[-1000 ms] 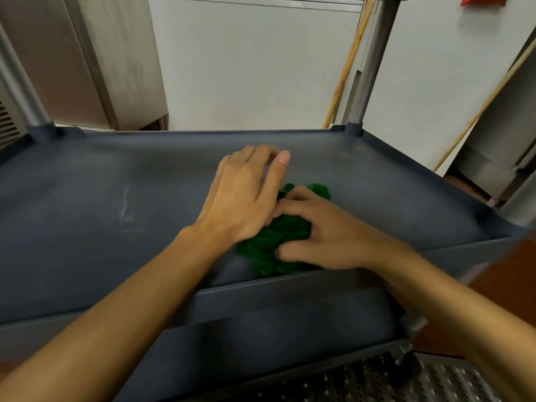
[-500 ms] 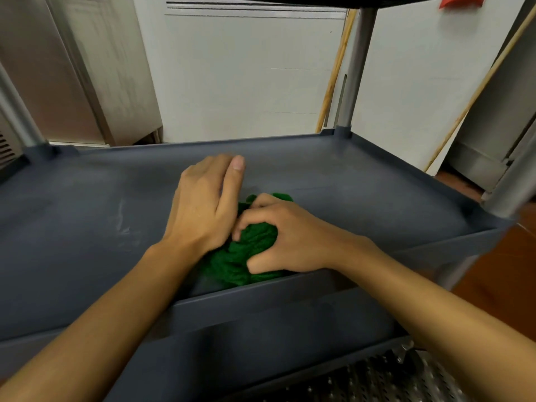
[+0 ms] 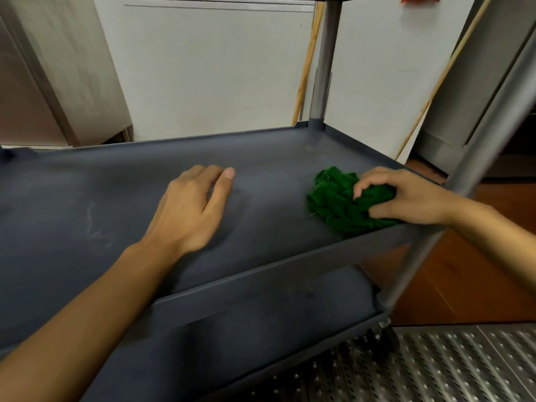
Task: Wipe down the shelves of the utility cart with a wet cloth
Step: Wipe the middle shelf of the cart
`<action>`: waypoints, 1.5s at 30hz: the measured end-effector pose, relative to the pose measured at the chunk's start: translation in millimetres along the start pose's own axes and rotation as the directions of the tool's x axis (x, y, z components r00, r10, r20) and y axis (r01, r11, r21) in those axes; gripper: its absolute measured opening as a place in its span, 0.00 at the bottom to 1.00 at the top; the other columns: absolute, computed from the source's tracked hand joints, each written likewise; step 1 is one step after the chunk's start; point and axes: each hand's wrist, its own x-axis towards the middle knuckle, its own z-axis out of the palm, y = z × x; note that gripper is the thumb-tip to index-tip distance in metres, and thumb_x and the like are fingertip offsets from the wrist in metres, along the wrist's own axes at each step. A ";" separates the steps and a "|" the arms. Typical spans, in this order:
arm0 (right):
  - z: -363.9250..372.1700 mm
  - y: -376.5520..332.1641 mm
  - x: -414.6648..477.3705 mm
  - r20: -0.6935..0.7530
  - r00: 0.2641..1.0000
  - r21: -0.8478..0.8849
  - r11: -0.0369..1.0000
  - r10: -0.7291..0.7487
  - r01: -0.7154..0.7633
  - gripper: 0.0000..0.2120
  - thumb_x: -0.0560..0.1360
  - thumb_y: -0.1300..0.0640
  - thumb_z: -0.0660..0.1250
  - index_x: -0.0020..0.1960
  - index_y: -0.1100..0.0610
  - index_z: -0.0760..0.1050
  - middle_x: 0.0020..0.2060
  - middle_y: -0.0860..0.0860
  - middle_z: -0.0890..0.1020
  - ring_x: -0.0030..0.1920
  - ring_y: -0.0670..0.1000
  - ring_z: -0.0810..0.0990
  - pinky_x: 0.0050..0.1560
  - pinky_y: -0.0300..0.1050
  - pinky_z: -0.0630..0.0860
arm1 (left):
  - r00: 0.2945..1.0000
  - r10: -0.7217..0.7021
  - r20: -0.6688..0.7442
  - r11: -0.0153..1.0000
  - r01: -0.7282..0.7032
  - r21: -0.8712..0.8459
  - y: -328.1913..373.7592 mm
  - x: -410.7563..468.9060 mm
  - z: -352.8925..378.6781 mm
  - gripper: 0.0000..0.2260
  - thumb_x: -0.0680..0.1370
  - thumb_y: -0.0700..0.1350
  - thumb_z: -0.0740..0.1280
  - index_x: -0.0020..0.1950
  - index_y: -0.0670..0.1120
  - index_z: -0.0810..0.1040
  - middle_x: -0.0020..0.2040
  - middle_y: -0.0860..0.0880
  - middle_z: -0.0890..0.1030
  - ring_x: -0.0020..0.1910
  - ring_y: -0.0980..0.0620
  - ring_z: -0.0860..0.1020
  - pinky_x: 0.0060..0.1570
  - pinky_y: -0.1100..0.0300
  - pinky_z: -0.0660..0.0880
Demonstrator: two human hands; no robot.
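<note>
A bunched green cloth lies on the dark grey middle shelf of the utility cart, close to the shelf's right front corner. My right hand grips the cloth from the right, with its fingers curled into the fabric. My left hand rests on the middle of the same shelf, fingers relaxed and holding nothing. A pale smear marks the shelf to the left of my left hand. Part of the lower shelf shows below the front lip.
Grey metal posts stand at the cart's right corners, and a caster sits under the near right one. Wooden handles lean on the white wall behind. A perforated metal floor plate lies at bottom right.
My right hand has slid the cloth from the shelf's middle to its right front corner. My left hand has come off the cloth and stayed near the middle.
</note>
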 end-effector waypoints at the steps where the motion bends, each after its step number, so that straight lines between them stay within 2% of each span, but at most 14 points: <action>1: -5.9 7.7 -3.6 -0.037 0.999 -0.027 0.999 0.024 -0.025 0.17 0.69 0.58 0.77 0.49 0.37 0.79 0.57 0.46 0.77 0.58 0.47 0.78 0.65 0.56 0.71 | 1.000 0.011 0.021 1.000 -0.012 0.011 -0.3 0.2 1.3 0.26 0.83 0.62 0.48 0.51 0.47 0.78 0.46 0.46 0.80 0.48 0.45 0.77 0.53 0.45 0.74; 3: -12.2 17.9 -7.7 -0.110 0.991 -0.092 0.992 0.075 -0.085 0.15 0.66 0.50 0.75 0.49 0.36 0.77 0.56 0.47 0.77 0.58 0.49 0.76 0.64 0.57 0.71 | 0.998 0.020 0.058 1.000 -0.021 0.017 -0.5 0.5 3.1 0.27 0.83 0.63 0.47 0.51 0.46 0.78 0.45 0.46 0.80 0.47 0.44 0.77 0.53 0.44 0.73; 6: -11.5 25.6 -8.5 -0.167 0.979 -0.170 0.974 0.119 -0.148 0.19 0.71 0.60 0.73 0.52 0.40 0.73 0.55 0.50 0.75 0.57 0.55 0.75 0.60 0.56 0.72 | 0.996 0.013 0.092 1.000 -0.013 -0.002 2.3 -0.7 5.0 0.28 0.82 0.64 0.46 0.50 0.46 0.78 0.45 0.47 0.80 0.47 0.45 0.77 0.53 0.45 0.73; 11: -7.1 33.4 -1.7 -0.212 0.954 -0.249 0.932 0.212 -0.262 0.38 0.75 0.61 0.69 0.79 0.45 0.56 0.60 0.53 0.72 0.61 0.54 0.71 0.64 0.51 0.68 | 0.992 0.043 0.120 0.998 -0.047 0.032 12.3 -5.4 6.3 0.23 0.83 0.62 0.47 0.49 0.49 0.74 0.43 0.48 0.78 0.45 0.44 0.75 0.51 0.45 0.73; 14: -5.5 31.0 5.2 -0.249 0.934 -0.295 0.899 0.256 -0.325 0.34 0.76 0.60 0.68 0.77 0.43 0.61 0.58 0.58 0.72 0.60 0.61 0.73 0.60 0.51 0.69 | 0.988 0.076 0.137 0.992 -0.089 0.092 23.9 -5.4 9.1 0.24 0.83 0.62 0.46 0.51 0.49 0.75 0.45 0.47 0.78 0.45 0.43 0.76 0.52 0.45 0.73; 20: -3.7 15.9 6.0 -0.306 0.903 -0.236 0.895 0.302 -0.379 0.30 0.72 0.58 0.69 0.72 0.40 0.70 0.58 0.56 0.79 0.57 0.59 0.78 0.60 0.53 0.74 | 0.971 0.145 0.189 0.976 -0.172 0.136 27.9 -3.9 -1.0 0.25 0.83 0.61 0.48 0.59 0.47 0.78 0.52 0.46 0.80 0.51 0.44 0.78 0.57 0.44 0.73; 24: -0.1 2.8 4.4 -0.316 0.881 -0.179 0.889 0.353 -0.421 0.29 0.73 0.64 0.70 0.69 0.42 0.73 0.56 0.54 0.81 0.53 0.57 0.79 0.59 0.53 0.74 | 0.991 0.085 0.107 0.992 -0.094 0.084 -7.6 -17.7 -42.0 0.19 0.84 0.57 0.53 0.58 0.47 0.78 0.52 0.47 0.81 0.51 0.43 0.78 0.56 0.46 0.74; 27: 5.9 17.5 12.0 -0.315 0.872 -0.147 0.889 0.374 -0.435 0.27 0.69 0.55 0.74 0.60 0.29 0.73 0.58 0.53 0.83 0.56 0.57 0.81 0.63 0.59 0.75 | 0.998 -0.025 0.057 0.995 0.019 0.100 -29.7 -33.6 -58.6 0.19 0.83 0.57 0.53 0.57 0.48 0.78 0.50 0.48 0.81 0.51 0.44 0.78 0.55 0.48 0.74; 31: 30.0 24.2 33.7 -0.281 0.897 -0.149 0.908 0.341 -0.392 0.32 0.60 0.40 0.70 0.61 0.20 0.66 0.63 0.49 0.80 0.61 0.58 0.79 0.60 0.55 0.77 | 0.998 -0.069 0.012 0.992 0.067 0.106 -31.1 -31.3 -50.4 0.20 0.83 0.58 0.51 0.56 0.47 0.78 0.48 0.47 0.81 0.49 0.44 0.79 0.53 0.46 0.74; 34: 60.2 -65.9 42.7 -0.231 0.936 -0.192 0.930 0.266 -0.312 0.29 0.66 0.47 0.73 0.59 0.21 0.68 0.63 0.50 0.80 0.61 0.59 0.79 0.63 0.58 0.76 | 1.000 -0.029 -0.005 0.991 0.029 0.133 -21.8 -25.8 -42.7 0.20 0.84 0.57 0.51 0.56 0.47 0.78 0.48 0.46 0.81 0.47 0.43 0.79 0.52 0.45 0.73; 38: 108.3 -147.2 61.1 -0.169 0.981 -0.241 0.961 0.095 -0.135 0.28 0.71 0.57 0.73 0.67 0.38 0.72 0.58 0.53 0.80 0.58 0.58 0.78 0.57 0.53 0.74 | 1.000 -0.001 -0.030 0.989 0.005 0.151 -13.6 -26.7 -39.1 0.21 0.83 0.58 0.49 0.55 0.47 0.78 0.47 0.47 0.80 0.47 0.44 0.77 0.53 0.46 0.71; 42: 150.8 -213.6 76.6 -0.050 0.994 -0.141 0.986 -0.100 0.092 0.17 0.72 0.59 0.69 0.49 0.37 0.72 0.46 0.45 0.78 0.50 0.54 0.78 0.50 0.53 0.75 | 0.994 -0.039 -0.101 0.994 0.049 0.096 -11.8 -23.9 -41.3 0.23 0.83 0.59 0.48 0.55 0.46 0.78 0.48 0.46 0.80 0.47 0.43 0.76 0.55 0.46 0.70; 43: 160.7 -226.7 80.4 -0.025 0.991 -0.099 0.987 -0.128 0.125 0.16 0.73 0.61 0.69 0.49 0.39 0.72 0.48 0.47 0.79 0.53 0.56 0.78 0.53 0.55 0.75 | 0.992 -0.049 -0.117 0.996 0.058 0.073 -13.2 -23.1 -43.1 0.24 0.82 0.59 0.48 0.55 0.46 0.78 0.47 0.46 0.80 0.47 0.43 0.76 0.55 0.45 0.70; 45: 179.5 -241.3 87.1 0.056 0.989 -0.078 0.987 -0.139 0.143 0.17 0.75 0.63 0.69 0.62 0.51 0.74 0.61 0.56 0.78 0.65 0.61 0.74 0.66 0.49 0.68 | 0.984 -0.063 -0.165 0.998 0.067 0.020 -18.4 -22.7 -49.6 0.24 0.82 0.59 0.49 0.54 0.46 0.79 0.45 0.46 0.80 0.45 0.44 0.77 0.53 0.45 0.72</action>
